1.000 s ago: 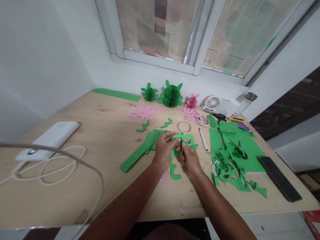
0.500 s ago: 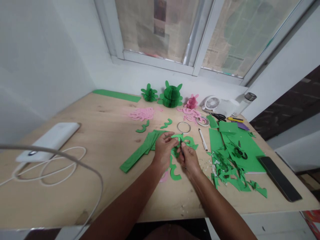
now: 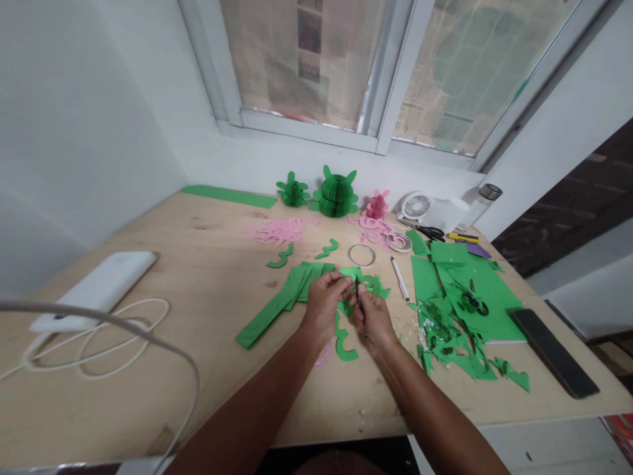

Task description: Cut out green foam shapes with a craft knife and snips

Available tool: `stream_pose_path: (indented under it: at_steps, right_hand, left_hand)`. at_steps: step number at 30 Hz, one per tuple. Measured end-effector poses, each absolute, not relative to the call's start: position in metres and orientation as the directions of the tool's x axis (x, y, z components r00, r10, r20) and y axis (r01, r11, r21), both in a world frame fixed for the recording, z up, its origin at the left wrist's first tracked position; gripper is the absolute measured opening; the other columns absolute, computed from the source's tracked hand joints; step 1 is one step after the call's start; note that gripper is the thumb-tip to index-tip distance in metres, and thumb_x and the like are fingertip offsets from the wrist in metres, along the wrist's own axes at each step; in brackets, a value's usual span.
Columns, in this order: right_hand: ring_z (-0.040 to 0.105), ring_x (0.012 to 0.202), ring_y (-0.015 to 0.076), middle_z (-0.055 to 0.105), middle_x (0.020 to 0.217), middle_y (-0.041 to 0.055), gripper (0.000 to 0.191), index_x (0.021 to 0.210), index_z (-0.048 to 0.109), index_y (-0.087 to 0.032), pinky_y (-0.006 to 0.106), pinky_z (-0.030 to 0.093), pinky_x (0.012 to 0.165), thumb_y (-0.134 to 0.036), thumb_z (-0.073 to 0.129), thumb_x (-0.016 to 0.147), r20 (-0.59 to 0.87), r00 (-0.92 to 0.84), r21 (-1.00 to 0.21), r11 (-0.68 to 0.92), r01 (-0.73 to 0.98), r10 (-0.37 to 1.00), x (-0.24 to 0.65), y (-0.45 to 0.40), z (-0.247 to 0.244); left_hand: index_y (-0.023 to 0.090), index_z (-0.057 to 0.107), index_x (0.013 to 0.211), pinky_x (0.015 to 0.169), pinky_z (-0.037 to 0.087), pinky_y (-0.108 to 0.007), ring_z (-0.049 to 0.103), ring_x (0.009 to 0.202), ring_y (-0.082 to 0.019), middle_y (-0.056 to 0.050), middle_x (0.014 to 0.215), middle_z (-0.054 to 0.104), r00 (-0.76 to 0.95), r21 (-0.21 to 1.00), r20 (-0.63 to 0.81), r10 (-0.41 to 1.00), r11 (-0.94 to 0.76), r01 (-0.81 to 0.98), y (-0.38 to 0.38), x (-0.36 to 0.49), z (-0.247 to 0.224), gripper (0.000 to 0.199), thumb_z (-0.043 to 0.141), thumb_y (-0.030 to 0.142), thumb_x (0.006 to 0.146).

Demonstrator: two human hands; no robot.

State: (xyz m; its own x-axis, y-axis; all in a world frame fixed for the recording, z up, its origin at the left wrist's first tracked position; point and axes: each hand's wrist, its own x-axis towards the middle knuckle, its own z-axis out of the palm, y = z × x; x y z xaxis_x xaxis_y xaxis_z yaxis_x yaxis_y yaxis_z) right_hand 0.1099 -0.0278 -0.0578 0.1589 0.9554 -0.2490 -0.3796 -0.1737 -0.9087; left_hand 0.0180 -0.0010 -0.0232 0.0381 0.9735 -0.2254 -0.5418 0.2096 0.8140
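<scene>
My left hand (image 3: 325,297) is closed, pinching a piece of green paper (image 3: 350,272) between thumb and fingers. Close against it, my right hand (image 3: 372,310) is wrapped round a slim dark tool (image 3: 359,293) whose kind I cannot make out; its upper end meets the paper. Fingers partly hide both. Under and around my hands lie more cut green paper shapes, among them a wavy cutout (image 3: 345,346) with a pink one (image 3: 324,354) beside it. Left of my left hand, folded green paper strips (image 3: 270,310) are fanned out on the wooden table (image 3: 208,376).
Green paper scraps (image 3: 445,336) cover green sheets (image 3: 415,270) at right, near a black phone (image 3: 554,353). A white pen (image 3: 399,278), metal ring (image 3: 361,255) and scissors (image 3: 430,232) lie beyond my hands. Paper figures (image 3: 336,196) stand behind. A power bank (image 3: 96,290) and cable are left.
The piece of green paper has tilted or dropped slightly at my left fingertips, which have closed in more. Both hands stay in nearly the same place; the camera view has shifted a little.
</scene>
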Motion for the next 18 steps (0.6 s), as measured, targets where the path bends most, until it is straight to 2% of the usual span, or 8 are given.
stream_pose_path:
  at_steps: [8,18]
  right_hand:
    - [0.02,0.029,0.0029,0.034,0.034,-0.0113,0.052,0.063,0.055,-0.017,0.018,0.008,0.032,-0.067,0.071,0.063,-0.28,0.137,-0.884,-0.2,-0.422,0.95,0.1086,-0.0286,-0.0577]
    - [0.022,0.031,0.003,0.037,0.037,-0.0102,0.055,0.065,0.057,-0.016,0.018,0.008,0.032,-0.07,0.069,0.064,-0.284,0.094,-0.897,-0.23,-0.378,0.954,0.107,-0.0307,-0.055]
  left_hand:
    - [0.016,0.055,0.057,0.056,0.043,-0.023,0.051,0.048,-0.008,0.003,0.054,0.058,0.044,0.808,-0.214,0.976,0.203,-0.553,-0.0032,0.0195,-0.0201,0.018,0.072,0.022,0.054]
    - [0.017,0.053,0.058,0.058,0.044,-0.023,0.056,0.054,-0.01,0.003,0.055,0.058,-0.06,0.838,-0.23,0.971,0.166,-0.52,0.0,0.0167,-0.0227,0.018,0.07,0.021,0.054]
